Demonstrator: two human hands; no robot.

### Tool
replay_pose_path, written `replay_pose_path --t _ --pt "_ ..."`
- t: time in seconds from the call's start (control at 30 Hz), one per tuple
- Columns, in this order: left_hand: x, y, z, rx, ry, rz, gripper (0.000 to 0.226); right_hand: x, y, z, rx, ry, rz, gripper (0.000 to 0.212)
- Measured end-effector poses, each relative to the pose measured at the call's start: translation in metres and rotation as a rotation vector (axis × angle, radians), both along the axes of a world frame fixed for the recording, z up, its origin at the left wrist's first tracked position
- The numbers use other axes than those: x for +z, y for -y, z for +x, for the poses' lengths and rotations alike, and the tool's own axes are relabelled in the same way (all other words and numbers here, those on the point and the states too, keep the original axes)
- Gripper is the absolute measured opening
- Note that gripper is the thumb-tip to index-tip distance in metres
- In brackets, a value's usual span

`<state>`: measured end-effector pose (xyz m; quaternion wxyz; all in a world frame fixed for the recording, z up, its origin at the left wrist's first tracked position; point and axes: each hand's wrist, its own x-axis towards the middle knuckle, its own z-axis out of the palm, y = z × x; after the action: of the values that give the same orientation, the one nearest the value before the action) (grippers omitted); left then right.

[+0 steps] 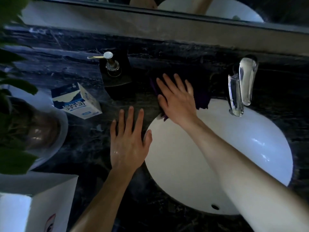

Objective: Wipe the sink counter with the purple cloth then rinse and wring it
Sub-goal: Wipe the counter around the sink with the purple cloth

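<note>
My right hand lies flat, fingers spread, on the purple cloth, pressing it onto the dark marble counter just behind the white sink basin. Most of the cloth is hidden under the hand; its dark edges show to the right and at the basin's rim. My left hand rests flat on the counter at the basin's left rim, holding nothing, fingers apart. The skin on its back looks wet.
A chrome faucet stands behind the basin at right. A dark soap dispenser and a blue-white carton sit to the left. A potted plant and a white box fill the left edge. A mirror runs along the back.
</note>
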<state>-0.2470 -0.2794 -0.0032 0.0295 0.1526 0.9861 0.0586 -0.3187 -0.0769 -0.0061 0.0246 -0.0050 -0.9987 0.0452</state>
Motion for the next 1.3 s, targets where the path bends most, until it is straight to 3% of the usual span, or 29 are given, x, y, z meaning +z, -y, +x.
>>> replay_pose_path --t 0.17,0.4,0.5,0.7,0.87,0.97,1.03,1.17,1.3 --pt "0.0 0.001 0.0 0.009 0.003 0.023 0.065 -0.013 -0.029 0.028 -0.214 -0.128 0.009 0.049" --pt "0.001 -0.005 0.001 0.049 0.001 0.089 0.064 -0.02 -0.076 0.062 -0.198 -0.243 0.002 0.046" --pt "0.011 -0.034 -0.012 0.029 -0.018 0.202 0.061 -0.025 -0.091 0.078 -0.19 -0.279 -0.023 0.047" --pt "0.015 -0.123 -0.055 -0.159 0.032 0.251 0.063 -0.023 -0.133 0.093 -0.331 -0.379 -0.077 0.053" --pt "0.006 -0.174 -0.079 -0.242 0.029 0.186 0.065 0.0 -0.212 0.073 -0.584 -0.114 0.051 0.048" --pt "-0.002 -0.189 -0.091 -0.294 -0.048 0.133 0.061 0.019 -0.238 0.034 -0.68 0.069 -0.01 0.052" --pt "-0.004 -0.194 -0.097 -0.315 -0.08 0.101 0.061 0.025 -0.23 0.015 -0.597 0.136 -0.05 0.059" --pt "-0.008 -0.195 -0.101 -0.341 -0.14 0.055 0.059 0.025 -0.212 0.028 -0.119 0.252 0.025 0.067" --pt "-0.01 -0.195 -0.101 -0.335 -0.171 0.068 0.058 0.032 -0.256 0.037 -0.045 0.297 0.107 0.064"
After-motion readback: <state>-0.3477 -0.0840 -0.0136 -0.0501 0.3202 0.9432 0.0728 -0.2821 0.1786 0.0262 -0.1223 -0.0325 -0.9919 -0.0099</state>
